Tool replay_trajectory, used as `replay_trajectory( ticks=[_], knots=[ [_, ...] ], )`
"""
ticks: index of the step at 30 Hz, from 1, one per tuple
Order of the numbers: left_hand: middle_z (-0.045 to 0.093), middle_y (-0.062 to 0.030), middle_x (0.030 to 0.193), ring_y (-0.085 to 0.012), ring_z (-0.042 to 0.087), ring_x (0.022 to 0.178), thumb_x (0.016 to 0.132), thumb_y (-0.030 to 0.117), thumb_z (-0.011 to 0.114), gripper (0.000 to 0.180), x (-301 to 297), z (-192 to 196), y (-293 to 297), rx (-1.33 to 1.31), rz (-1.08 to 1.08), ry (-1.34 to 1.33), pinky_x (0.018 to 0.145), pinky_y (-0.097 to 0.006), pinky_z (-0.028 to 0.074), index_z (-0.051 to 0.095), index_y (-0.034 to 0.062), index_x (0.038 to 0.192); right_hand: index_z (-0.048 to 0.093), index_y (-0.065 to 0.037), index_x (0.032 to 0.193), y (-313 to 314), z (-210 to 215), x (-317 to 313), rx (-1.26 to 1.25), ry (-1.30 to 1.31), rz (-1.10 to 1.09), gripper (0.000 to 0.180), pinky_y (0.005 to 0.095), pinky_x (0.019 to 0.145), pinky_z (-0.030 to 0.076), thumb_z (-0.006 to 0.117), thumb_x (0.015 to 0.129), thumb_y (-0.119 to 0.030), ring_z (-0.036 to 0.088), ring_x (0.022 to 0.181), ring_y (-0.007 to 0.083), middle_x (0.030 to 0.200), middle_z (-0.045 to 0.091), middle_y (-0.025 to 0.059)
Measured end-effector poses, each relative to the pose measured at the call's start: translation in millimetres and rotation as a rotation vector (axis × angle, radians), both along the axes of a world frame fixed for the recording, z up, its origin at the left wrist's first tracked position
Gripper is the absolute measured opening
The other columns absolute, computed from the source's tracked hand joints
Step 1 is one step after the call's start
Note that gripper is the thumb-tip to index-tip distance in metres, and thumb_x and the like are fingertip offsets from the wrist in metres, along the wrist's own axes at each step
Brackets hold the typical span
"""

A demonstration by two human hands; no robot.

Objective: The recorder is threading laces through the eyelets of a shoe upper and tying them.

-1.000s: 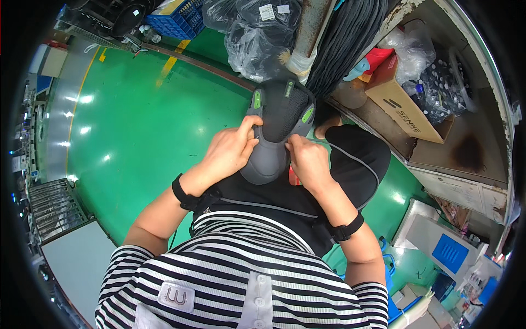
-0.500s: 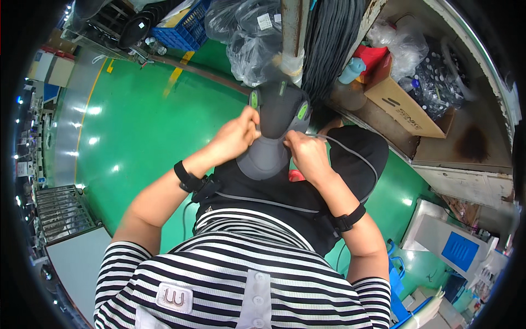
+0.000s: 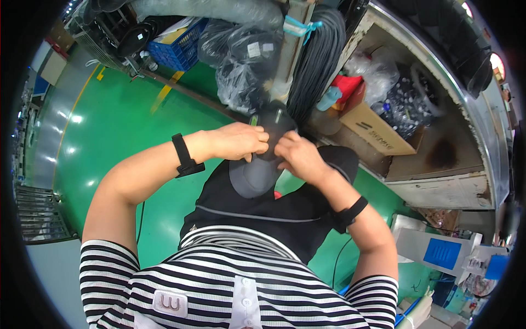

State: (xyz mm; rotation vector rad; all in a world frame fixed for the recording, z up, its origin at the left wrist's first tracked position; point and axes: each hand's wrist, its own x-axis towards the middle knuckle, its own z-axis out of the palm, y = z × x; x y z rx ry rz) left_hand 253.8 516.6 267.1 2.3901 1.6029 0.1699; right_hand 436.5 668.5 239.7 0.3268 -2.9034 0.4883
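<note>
A dark grey cap point(image 3: 253, 180) with a rounded brim lies over my lap, brim toward me. A small green patch shows on its far left side. My left hand point(image 3: 241, 140) is closed, its curled fingers pinching the cap's left side near the middle. Close beside it, my right hand point(image 3: 298, 156) has its fingers bent in on the cap's right side. The fingertips of both hands partly hide what they grip. A thin grey cord point(image 3: 263, 218) runs across my black trousers below the cap.
Ahead stand clear plastic bags point(image 3: 244, 66), a blue crate point(image 3: 175, 49) and a hanging bundle of black cords point(image 3: 316, 60). On the right a cardboard box point(image 3: 378, 131) of small dark parts sits on a worn metal shelf point(image 3: 441, 189). The floor point(image 3: 120, 126) is green.
Both hands have come closer together over the cap, covering more of it. My left forearm lies more level. The whole view has shifted slightly.
</note>
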Motion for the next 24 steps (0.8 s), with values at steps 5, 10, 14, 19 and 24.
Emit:
replay_trajectory(
  ticks=[5,10,14,19,24],
  knots=[
    [0.058,-0.0049,0.087,-0.0274,0.055,0.093,0.067,0.021,0.077,0.026,-6,6,22,-0.133,-0.108,-0.168,0.076,-0.04,0.049,0.06,0.008,0.082,0.06,-0.012,0.082,5,-3,11,-0.079,0.052,-0.04,0.037,0.0392,0.073,0.048,0.083,0.054,-0.019,0.055,0.094,0.0258,0.089,0.058,0.0025],
    [0.059,-0.0059,0.087,-0.0275,0.056,0.087,0.067,0.027,0.077,0.026,-20,7,20,-0.056,-0.182,0.067,0.073,-0.04,0.049,0.062,0.0108,0.081,0.061,-0.013,0.076,5,-11,-2,-0.039,0.153,-0.036,0.034,0.0404,0.072,0.046,0.08,0.053,-0.028,0.056,0.088,0.0265,0.085,0.06,0.0027],
    [0.057,-0.0053,0.08,-0.0244,0.057,0.082,0.069,0.033,0.075,0.03,-22,8,14,0.094,-0.205,0.105,0.069,-0.034,0.05,0.061,0.0104,0.083,0.059,-0.012,0.082,3,-13,-1,-0.019,0.008,-0.1,0.034,0.0378,0.074,0.04,0.079,0.061,-0.029,0.053,0.091,0.0225,0.085,0.054,0.0022],
    [0.059,-0.0061,0.079,-0.0247,0.059,0.082,0.073,0.035,0.073,0.029,-22,5,14,0.088,-0.085,0.202,0.066,-0.034,0.052,0.066,0.0088,0.081,0.059,-0.01,0.08,10,-14,-6,-0.046,-0.067,-0.117,0.031,0.0373,0.074,0.039,0.076,0.07,-0.033,0.053,0.092,0.0217,0.084,0.056,0.0029],
    [0.06,-0.0068,0.081,-0.0258,0.06,0.084,0.077,0.037,0.071,0.029,-28,4,21,0.011,-0.045,0.179,0.066,-0.036,0.053,0.068,0.0085,0.079,0.061,-0.009,0.08,11,-17,-11,-0.005,-0.035,-0.116,0.03,0.0374,0.072,0.042,0.074,0.072,-0.035,0.054,0.091,0.0219,0.084,0.056,0.0027]
  ],
)
